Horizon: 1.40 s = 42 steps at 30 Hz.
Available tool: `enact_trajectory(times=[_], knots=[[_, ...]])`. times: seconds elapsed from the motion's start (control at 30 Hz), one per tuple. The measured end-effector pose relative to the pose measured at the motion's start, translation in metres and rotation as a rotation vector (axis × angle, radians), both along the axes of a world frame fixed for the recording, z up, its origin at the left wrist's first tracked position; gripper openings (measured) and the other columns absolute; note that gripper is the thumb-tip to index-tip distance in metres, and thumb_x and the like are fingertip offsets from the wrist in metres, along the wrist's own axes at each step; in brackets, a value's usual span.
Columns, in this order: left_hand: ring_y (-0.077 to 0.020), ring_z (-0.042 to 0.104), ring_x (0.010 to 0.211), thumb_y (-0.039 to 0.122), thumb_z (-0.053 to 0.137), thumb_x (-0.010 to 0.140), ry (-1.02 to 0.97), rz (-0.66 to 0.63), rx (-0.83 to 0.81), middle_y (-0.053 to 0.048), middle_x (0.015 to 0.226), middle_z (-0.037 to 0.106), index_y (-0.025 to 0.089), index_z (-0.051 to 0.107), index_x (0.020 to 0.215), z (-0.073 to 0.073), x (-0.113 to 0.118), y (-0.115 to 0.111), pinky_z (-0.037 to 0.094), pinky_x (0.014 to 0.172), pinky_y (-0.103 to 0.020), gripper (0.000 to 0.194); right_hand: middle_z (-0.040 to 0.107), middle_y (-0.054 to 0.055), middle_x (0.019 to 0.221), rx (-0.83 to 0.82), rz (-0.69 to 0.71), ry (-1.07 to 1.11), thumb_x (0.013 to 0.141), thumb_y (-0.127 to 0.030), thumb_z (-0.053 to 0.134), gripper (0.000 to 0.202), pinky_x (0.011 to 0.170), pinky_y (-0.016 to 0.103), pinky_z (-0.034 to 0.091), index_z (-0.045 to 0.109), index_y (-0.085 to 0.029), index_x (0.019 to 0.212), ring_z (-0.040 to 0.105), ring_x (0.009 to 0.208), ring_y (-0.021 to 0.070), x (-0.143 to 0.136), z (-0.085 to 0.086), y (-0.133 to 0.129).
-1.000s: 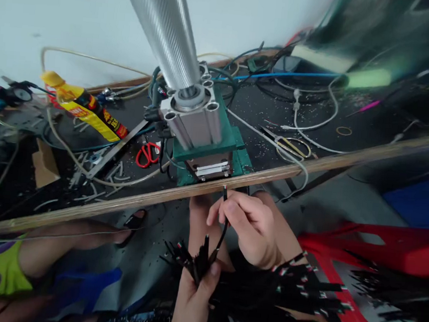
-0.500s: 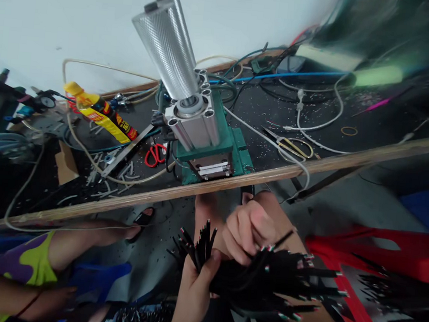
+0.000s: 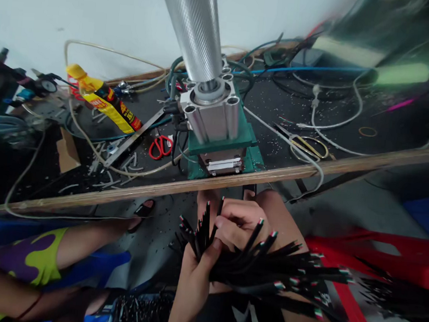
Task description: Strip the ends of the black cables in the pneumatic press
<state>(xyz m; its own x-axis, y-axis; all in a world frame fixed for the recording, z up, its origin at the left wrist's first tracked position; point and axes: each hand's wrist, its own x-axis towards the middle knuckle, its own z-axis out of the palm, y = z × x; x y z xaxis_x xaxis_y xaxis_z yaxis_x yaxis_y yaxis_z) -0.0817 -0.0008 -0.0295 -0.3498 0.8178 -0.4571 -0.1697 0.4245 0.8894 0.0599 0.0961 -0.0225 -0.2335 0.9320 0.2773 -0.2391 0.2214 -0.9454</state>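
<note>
Over my lap lies a bundle of black cables (image 3: 257, 272), their cut ends showing small red, white and green wires. My left hand (image 3: 198, 270) is wrapped round part of the bundle, with several cable ends sticking up past its thumb. Just right of it, my right hand (image 3: 241, 226) is closed, thumb and fingers pinching one black cable near its upright tip. Both hands are below the front edge of the bench, close together.
A silver pneumatic press (image 3: 219, 111) stands on the bench (image 3: 273, 174). Around it are red-handled scissors (image 3: 160, 147), gold-handled scissors (image 3: 308, 146), a yellow bottle (image 3: 107, 104) and hoses. Another person's arm (image 3: 8, 291) is at left; a red stool (image 3: 345, 298) with cables is at right.
My right hand has moved left to a cable tip beside my left hand, which keeps its hold. Several cables right of it now stand more upright. The view has shifted slightly, with the press appearing further right.
</note>
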Motion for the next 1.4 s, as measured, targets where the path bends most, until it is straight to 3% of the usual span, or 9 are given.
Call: enact_trajectory(times=[0.13, 0.2, 0.37, 0.47, 0.6, 0.7, 0.87, 1.03, 1.4], knots=[[-0.022, 0.068, 0.069, 0.057, 0.1, 0.074, -0.015, -0.067, -0.052, -0.003, 0.078, 0.076, 0.02, 0.08, 0.087, 0.004, 0.003, -0.002, 0.055, 0.058, -0.028, 0.044, 0.052, -0.002, 0.05, -0.219, -0.181, 0.018, 0.091, -0.027, 0.067, 0.038, 0.05, 0.029, 0.033, 0.055, -0.023, 0.056, 0.043, 0.048, 0.014, -0.006, 0.012, 0.001], [-0.0202, 0.065, 0.064, 0.055, 0.101, 0.073, 0.012, -0.093, -0.072, 0.0, 0.073, 0.071, 0.021, 0.078, 0.087, 0.005, 0.006, -0.002, 0.051, 0.053, -0.026, 0.044, 0.054, -0.001, 0.049, -0.343, -0.185, 0.027, 0.09, -0.028, 0.069, 0.037, 0.049, 0.031, 0.034, 0.058, -0.025, 0.055, 0.045, 0.046, 0.0158, -0.008, 0.016, 0.006], [-0.0285, 0.073, 0.078, 0.055, 0.099, 0.076, 0.032, -0.128, -0.084, -0.003, 0.079, 0.076, 0.025, 0.084, 0.101, 0.004, 0.006, 0.002, 0.059, 0.065, -0.033, 0.042, 0.052, -0.002, 0.047, -0.358, -0.197, 0.07, 0.09, -0.029, 0.076, 0.043, 0.05, 0.031, 0.036, 0.052, -0.027, 0.053, 0.044, 0.045, 0.0149, -0.018, 0.017, 0.02], [-0.0249, 0.071, 0.082, 0.055, 0.095, 0.084, 0.031, -0.181, -0.066, -0.003, 0.085, 0.076, 0.023, 0.081, 0.084, 0.004, 0.004, 0.004, 0.058, 0.075, -0.032, 0.035, 0.054, -0.003, 0.052, -0.331, -0.249, 0.034, 0.101, -0.038, 0.072, 0.048, 0.049, 0.027, 0.036, 0.053, -0.025, 0.059, 0.043, 0.048, 0.0121, -0.022, 0.015, 0.023], [-0.023, 0.065, 0.076, 0.063, 0.09, 0.089, 0.033, -0.237, -0.048, -0.004, 0.079, 0.072, 0.023, 0.076, 0.066, 0.007, 0.006, 0.005, 0.054, 0.071, -0.031, 0.048, 0.051, -0.003, 0.053, -0.365, -0.275, 0.009, 0.105, -0.038, 0.069, 0.051, 0.047, 0.026, 0.035, 0.051, -0.024, 0.059, 0.042, 0.049, 0.0109, -0.023, 0.015, 0.026], [-0.0249, 0.065, 0.076, 0.066, 0.091, 0.087, 0.018, -0.23, -0.044, -0.004, 0.076, 0.073, 0.026, 0.077, 0.064, 0.011, 0.008, 0.006, 0.055, 0.07, -0.032, 0.049, 0.053, -0.002, 0.056, -0.381, -0.284, 0.048, 0.104, -0.035, 0.07, 0.048, 0.049, 0.026, 0.044, 0.053, -0.025, 0.06, 0.055, 0.053, 0.0136, -0.024, 0.017, 0.029], [-0.0244, 0.07, 0.079, 0.069, 0.091, 0.087, -0.013, -0.218, -0.063, -0.004, 0.082, 0.078, 0.027, 0.083, 0.073, 0.016, 0.01, 0.005, 0.058, 0.069, -0.029, 0.045, 0.052, -0.001, 0.06, -0.423, -0.25, 0.081, 0.104, -0.04, 0.071, 0.046, 0.056, 0.027, 0.056, 0.052, -0.025, 0.065, 0.067, 0.062, 0.0172, -0.026, 0.019, 0.03], [-0.0264, 0.076, 0.091, 0.067, 0.096, 0.083, -0.059, -0.188, -0.074, -0.003, 0.093, 0.082, 0.027, 0.086, 0.077, 0.014, 0.008, 0.001, 0.063, 0.079, -0.029, 0.041, 0.049, -0.002, 0.058, -0.468, -0.246, 0.051, 0.105, -0.043, 0.07, 0.05, 0.055, 0.025, 0.054, 0.046, -0.024, 0.064, 0.076, 0.066, 0.0193, -0.027, 0.028, 0.033], [-0.0286, 0.074, 0.081, 0.076, 0.091, 0.083, -0.018, -0.244, -0.094, -0.005, 0.085, 0.081, 0.03, 0.089, 0.078, 0.02, 0.011, 0.007, 0.062, 0.073, -0.034, 0.046, 0.056, 0.001, 0.062, -0.506, -0.202, 0.087, 0.105, -0.044, 0.071, 0.052, 0.053, 0.027, 0.057, 0.044, -0.025, 0.065, 0.078, 0.069, 0.0224, -0.022, 0.027, 0.031]])
